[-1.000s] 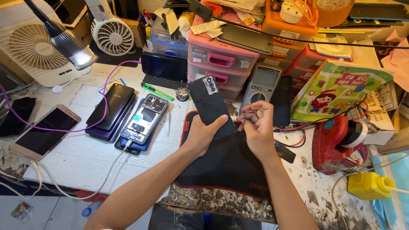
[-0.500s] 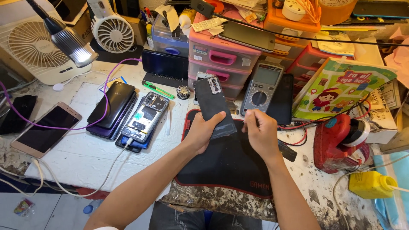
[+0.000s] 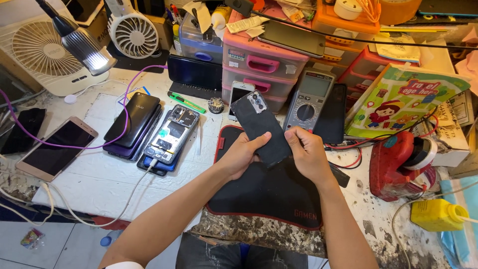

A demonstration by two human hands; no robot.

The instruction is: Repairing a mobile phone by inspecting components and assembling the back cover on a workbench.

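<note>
In the head view, the flat black smartphone (image 3: 260, 127) sat at the frame's centre, back side up, tilted above the black, red-edged cloth mat (image 3: 264, 192). A slip looked possible, since only fingertips pinched its lower end; it could drop onto the mat. The left hand (image 3: 242, 153) gripped the lower left edge, fingers curled closed underneath. The right hand (image 3: 304, 152) clamped the lower right corner, thumb on top.

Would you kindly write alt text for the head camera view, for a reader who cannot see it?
Two bare hands, left hand and right hand, hold a black phone back-side up over a black mat on a cluttered repair bench. To the left lie an opened phone, stacked phones and a lit lamp; a multimeter stands behind.
</note>
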